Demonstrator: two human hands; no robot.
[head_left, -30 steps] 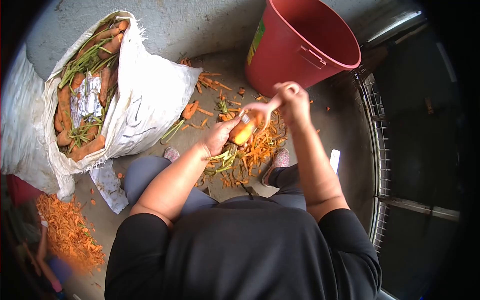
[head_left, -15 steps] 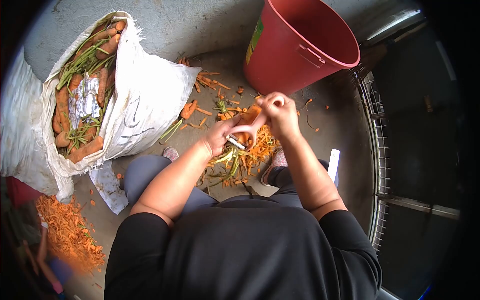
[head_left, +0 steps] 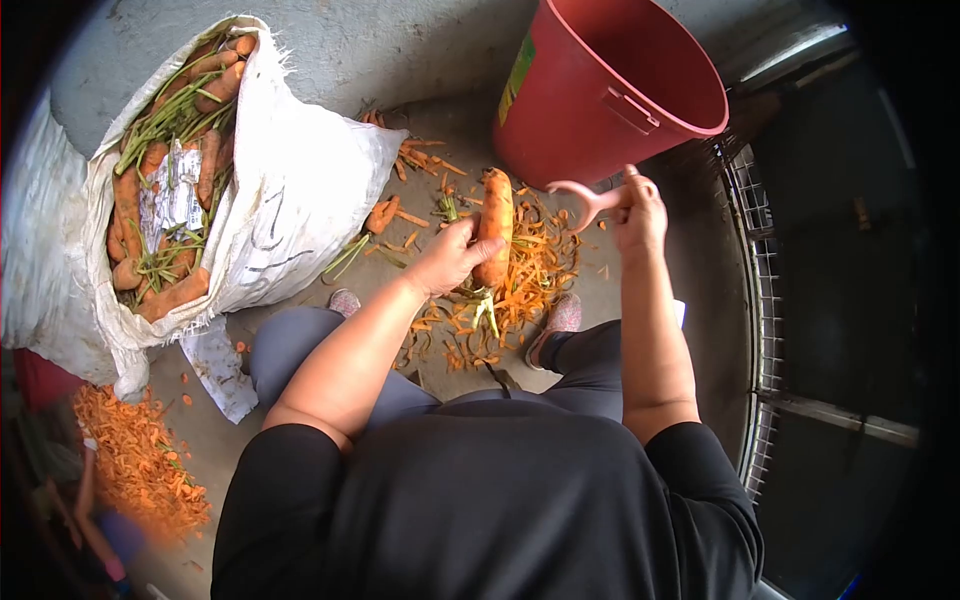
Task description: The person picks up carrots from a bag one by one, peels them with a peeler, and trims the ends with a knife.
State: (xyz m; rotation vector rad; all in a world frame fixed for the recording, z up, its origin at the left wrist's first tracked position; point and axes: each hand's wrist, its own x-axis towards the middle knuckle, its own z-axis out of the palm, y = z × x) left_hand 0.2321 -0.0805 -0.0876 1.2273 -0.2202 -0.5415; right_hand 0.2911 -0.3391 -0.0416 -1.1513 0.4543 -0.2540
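A large carrot (head_left: 495, 220) is gripped near its lower part by my left hand (head_left: 447, 262), its tip pointing away and green stems at the near end. Over to the right, my right hand (head_left: 640, 212) is closed on the handle of a pink peeler (head_left: 585, 203), whose head points left, apart from the carrot. Orange peelings (head_left: 530, 270) lie on the floor below the carrot, between my feet.
A white sack (head_left: 290, 190) full of carrots and stems stands at the left. The tall red bin (head_left: 575, 110) is ahead, by the wall. More shavings (head_left: 140, 455) lie at lower left beside another person's arm (head_left: 90, 510). Wire mesh (head_left: 765, 300) runs along the right.
My right hand has moved right with the peeler, away from the carrot. The carrot now points upright in my left hand, with its stems toward me.
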